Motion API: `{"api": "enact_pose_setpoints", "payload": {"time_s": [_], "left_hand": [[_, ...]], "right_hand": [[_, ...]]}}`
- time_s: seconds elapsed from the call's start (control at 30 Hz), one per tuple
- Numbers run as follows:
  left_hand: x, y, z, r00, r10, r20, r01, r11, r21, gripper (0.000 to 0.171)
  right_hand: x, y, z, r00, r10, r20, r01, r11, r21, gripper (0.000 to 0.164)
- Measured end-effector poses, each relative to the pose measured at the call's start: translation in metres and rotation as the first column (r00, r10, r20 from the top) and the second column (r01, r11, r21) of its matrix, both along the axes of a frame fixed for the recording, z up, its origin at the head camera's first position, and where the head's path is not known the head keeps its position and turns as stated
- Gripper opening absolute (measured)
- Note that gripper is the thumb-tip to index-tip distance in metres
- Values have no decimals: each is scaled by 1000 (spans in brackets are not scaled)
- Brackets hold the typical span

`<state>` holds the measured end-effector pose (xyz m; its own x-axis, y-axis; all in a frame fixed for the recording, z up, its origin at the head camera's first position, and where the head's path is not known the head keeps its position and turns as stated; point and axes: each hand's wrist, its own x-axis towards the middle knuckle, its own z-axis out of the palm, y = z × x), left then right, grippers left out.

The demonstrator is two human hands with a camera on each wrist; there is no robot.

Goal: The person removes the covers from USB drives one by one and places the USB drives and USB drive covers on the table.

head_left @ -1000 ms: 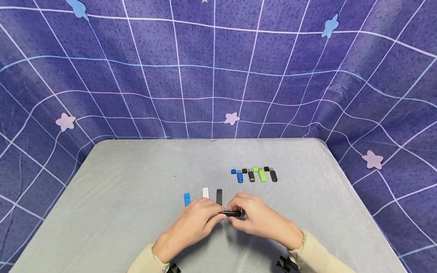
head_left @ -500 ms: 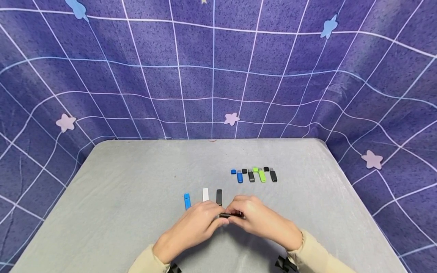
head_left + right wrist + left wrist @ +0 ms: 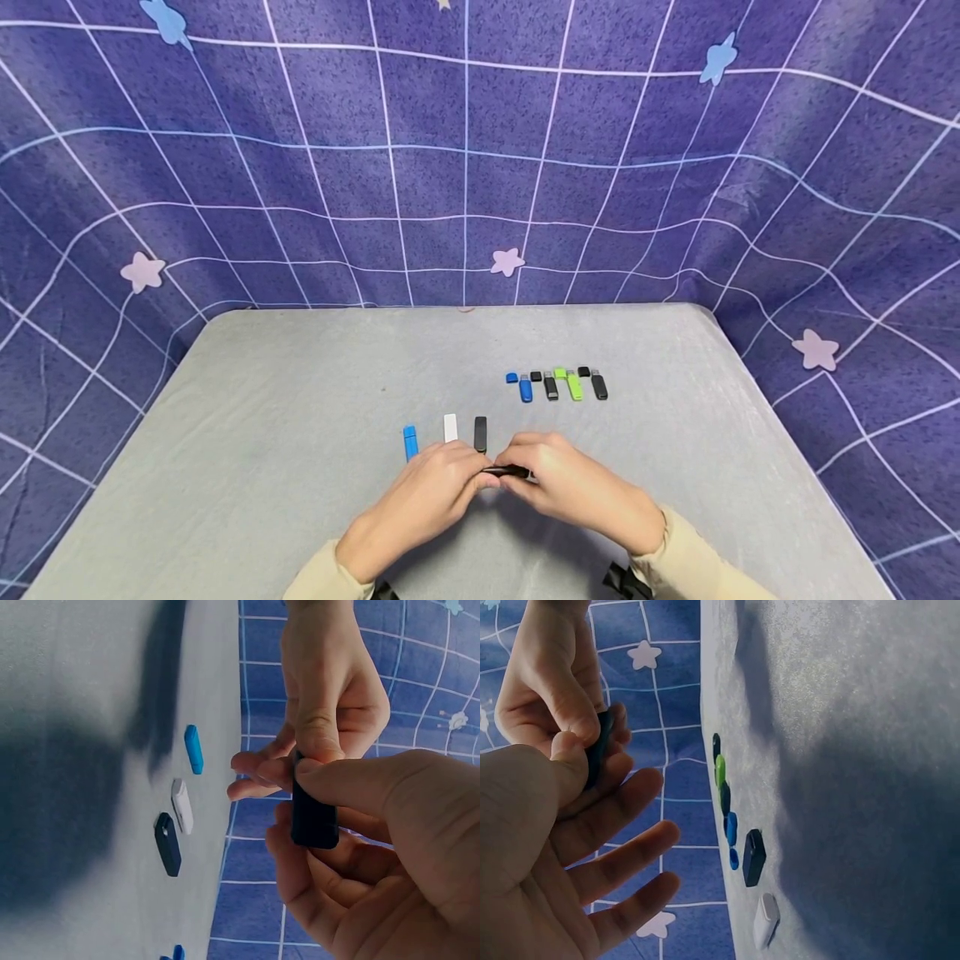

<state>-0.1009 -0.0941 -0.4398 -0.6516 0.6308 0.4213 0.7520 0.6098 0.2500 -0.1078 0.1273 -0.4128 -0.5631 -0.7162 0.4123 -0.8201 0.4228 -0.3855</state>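
Held above the table is a black USB stick, one end with each hand. My left hand pinches it between thumb and index finger; its other fingers spread outward. At the opposite end my right hand grips it between thumb and curled fingers. The middle of the stick is largely covered by the fingertips. Just beyond the hands lie a capped blue USB stick, a white one and a dark one, side by side.
Farther back, to the right, a row of uncapped sticks rests on the grey table: blue, black, green and dark. Each has its cap at its upper left. A purple grid-patterned curtain surrounds the table.
Both hands stay in nearly the same spot. The left thumb has shifted slightly right along the black USB stick, and the stick's tilt has changed a little.
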Motion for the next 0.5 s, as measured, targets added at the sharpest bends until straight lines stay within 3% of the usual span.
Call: {"api": "enact_pose_setpoints", "payload": {"time_s": [0.23,0.5], "left_hand": [[1,-1,0,1000,0,-12,0,1000,2,21],[-2,-7,5,995,-72,-63,71,997,-26,22]], "right_hand": [[0,0,4,1000,23,20,-23,1000,6,4],[-2,3,11,995,39,87,-41,999,29,4]]}}
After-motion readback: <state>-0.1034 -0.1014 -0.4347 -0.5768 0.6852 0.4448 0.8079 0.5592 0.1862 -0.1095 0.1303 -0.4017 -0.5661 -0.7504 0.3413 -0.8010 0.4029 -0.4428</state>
